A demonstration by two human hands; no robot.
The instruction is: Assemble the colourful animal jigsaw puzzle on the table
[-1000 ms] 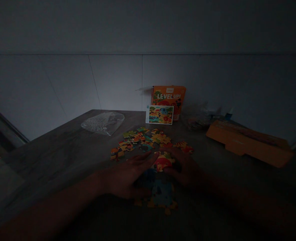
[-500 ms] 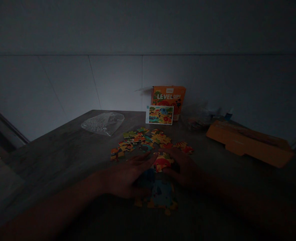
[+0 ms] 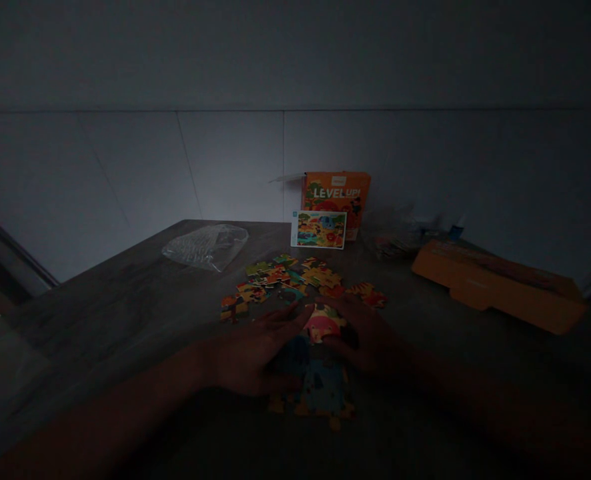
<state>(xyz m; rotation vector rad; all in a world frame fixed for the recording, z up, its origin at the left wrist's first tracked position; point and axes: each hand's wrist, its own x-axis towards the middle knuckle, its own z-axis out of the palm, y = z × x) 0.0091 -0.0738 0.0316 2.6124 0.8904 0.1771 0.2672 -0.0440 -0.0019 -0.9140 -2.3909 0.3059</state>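
Between my two hands sits a red-and-yellow puzzle piece (image 3: 324,325) with part of a face on it. My right hand (image 3: 368,337) curls around its right side, thumb at the lower edge and fingers at the upper edge. My left hand (image 3: 255,350) is spread out, its index fingertip at the piece's left edge and its thumb lower down beside a joined blue elephant section (image 3: 324,387). That section lies in deep shadow, partly covered by my left hand. Beyond the fingers is a group of loose puzzle pieces (image 3: 275,275).
A picture card (image 3: 320,230) leans on an orange "LEVEL UP!" box (image 3: 338,187) near the wall. At the left lies a clear plastic bag (image 3: 208,245). To the right are another bag with pieces (image 3: 393,243) and an orange open box part (image 3: 500,287). The light is dim.
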